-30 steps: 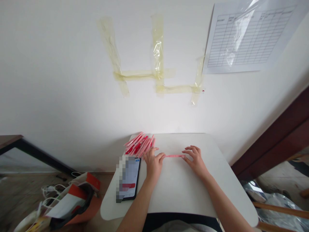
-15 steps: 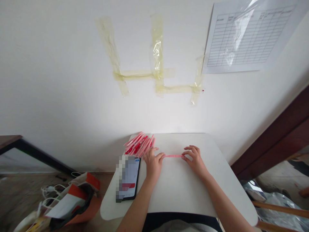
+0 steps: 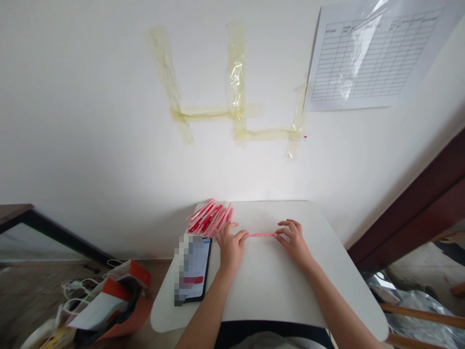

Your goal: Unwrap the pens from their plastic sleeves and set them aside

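A thin pink pen [image 3: 260,235] lies level between my two hands on the small white table [image 3: 269,286]. My left hand [image 3: 229,245] pinches its left end with thumb and forefinger. My right hand [image 3: 294,241] pinches its right end, the other fingers curled above. Just behind my left hand lies a heap of several pink and red pens [image 3: 210,217] at the table's far left corner.
A phone [image 3: 194,268] lies face up at the table's left edge. Left of the table, on the floor, is an orange and white bag [image 3: 109,305] with cables. The wall behind carries yellowed tape strips [image 3: 238,116] and a gridded sheet [image 3: 374,53]. Dark wood trim [image 3: 417,203] runs at right.
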Demonstrator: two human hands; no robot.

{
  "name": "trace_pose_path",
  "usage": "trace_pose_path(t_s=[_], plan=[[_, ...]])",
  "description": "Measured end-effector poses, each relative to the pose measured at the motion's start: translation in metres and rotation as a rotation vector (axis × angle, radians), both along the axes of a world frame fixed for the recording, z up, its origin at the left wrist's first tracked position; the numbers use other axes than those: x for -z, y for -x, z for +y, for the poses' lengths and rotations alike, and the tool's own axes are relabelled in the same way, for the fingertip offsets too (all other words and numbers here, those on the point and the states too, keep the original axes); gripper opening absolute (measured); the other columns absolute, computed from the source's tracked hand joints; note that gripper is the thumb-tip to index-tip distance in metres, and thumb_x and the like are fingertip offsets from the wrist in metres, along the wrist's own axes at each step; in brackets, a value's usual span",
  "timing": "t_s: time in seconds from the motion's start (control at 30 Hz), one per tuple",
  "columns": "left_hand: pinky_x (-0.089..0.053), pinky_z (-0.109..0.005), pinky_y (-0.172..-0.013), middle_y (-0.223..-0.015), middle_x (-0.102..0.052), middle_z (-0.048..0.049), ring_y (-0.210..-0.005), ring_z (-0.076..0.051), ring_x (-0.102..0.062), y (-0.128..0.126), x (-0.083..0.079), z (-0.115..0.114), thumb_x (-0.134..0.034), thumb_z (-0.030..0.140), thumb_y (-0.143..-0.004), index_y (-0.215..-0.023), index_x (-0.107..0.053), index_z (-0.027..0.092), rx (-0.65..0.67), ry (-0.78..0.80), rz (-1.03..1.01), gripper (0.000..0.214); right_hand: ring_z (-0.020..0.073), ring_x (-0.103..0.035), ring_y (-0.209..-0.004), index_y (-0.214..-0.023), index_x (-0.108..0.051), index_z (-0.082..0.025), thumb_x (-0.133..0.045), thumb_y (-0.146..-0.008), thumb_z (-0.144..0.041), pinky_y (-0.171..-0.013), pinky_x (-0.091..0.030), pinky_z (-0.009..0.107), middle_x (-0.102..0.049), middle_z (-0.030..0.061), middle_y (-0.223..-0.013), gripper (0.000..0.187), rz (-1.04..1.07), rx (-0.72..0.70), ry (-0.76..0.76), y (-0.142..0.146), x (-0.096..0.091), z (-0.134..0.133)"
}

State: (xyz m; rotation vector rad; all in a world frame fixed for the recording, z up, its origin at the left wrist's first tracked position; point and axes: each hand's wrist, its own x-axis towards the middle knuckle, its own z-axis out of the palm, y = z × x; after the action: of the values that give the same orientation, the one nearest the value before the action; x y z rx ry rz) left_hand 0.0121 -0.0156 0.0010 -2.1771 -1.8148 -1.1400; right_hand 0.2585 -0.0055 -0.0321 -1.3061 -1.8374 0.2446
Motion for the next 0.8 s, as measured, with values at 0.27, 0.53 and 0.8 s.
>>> trace_pose_path(t_s=[0.27,0.53,0.8], plan=[[-0.031,-0.063,-0.112,-0.117,-0.061,-0.0084,-0.120,-0.029,-0.053,-0.0009,-0.0004,-0.0002,-0.070,0.024,-0.084,-0.085,-0.079,0.027,-0.003,0.004,-0.002,0.009,0.0324,-0.043,-0.129,-0.097,-0.071,-0.030,-0.057,-0.094,-0.046,-0.103,-0.047,0.058,-0.063,0.0088,-0.119,0.021,0.024,-0.005,-0.026,-0.0014,0.0018,0.0021],[-0.031,-0.062,-0.112,-0.117,-0.061,-0.0076,-0.120,-0.029,-0.052,0.0002,-0.0019,0.0000,-0.072,0.023,-0.083,-0.084,-0.079,0.027,-0.004,0.016,-0.015,0.009,0.0329,-0.039,-0.131,-0.107,-0.071,-0.032,-0.066,-0.088,-0.051,-0.106,-0.044,0.057,-0.061,0.0082,-0.123,0.027,0.040,0.001,0.028,-0.0024,0.0024,0.0004],[-0.030,-0.062,-0.112,-0.118,-0.062,-0.0076,-0.120,-0.030,-0.052,0.0001,-0.0013,-0.0003,-0.072,0.023,-0.083,-0.084,-0.079,0.028,0.002,0.018,-0.026,0.009,0.0320,-0.040,-0.130,-0.091,-0.074,-0.030,-0.055,-0.095,-0.047,-0.106,-0.044,0.056,-0.062,0.0086,-0.121,0.026,-0.001,-0.001,0.002,-0.0026,0.0039,0.0023]])
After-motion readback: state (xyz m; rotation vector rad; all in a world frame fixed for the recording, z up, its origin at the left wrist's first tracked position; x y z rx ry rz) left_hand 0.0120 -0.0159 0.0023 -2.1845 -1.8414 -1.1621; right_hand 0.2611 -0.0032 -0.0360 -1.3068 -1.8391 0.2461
